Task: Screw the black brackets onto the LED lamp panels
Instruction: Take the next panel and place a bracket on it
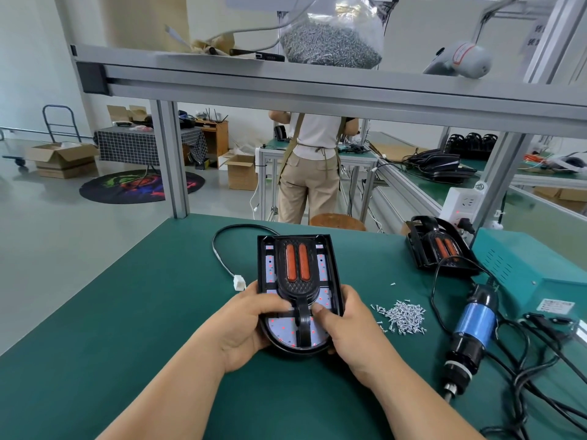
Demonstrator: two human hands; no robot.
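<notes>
An LED lamp panel (330, 268) in a black housing lies on the green bench in front of me. A black bracket (298, 290) with two orange reflectors sits on its white LED board. My left hand (251, 322) grips the panel's left side, thumb pressing on the bracket's lower part. My right hand (343, 322) grips the right side, thumb pressed beside the bracket's stem. A pile of small silver screws (405, 315) lies just right of the panel. A blue and black electric screwdriver (473, 325) rests on the bench at the right.
A second lamp panel (441, 249) leans at the back right by a teal power box (524, 274). The panel's black cable with a white plug (239, 282) curls at the left. Cables trail at the right. A person stands beyond the bench. A bag of screws (330, 42) sits on the shelf overhead.
</notes>
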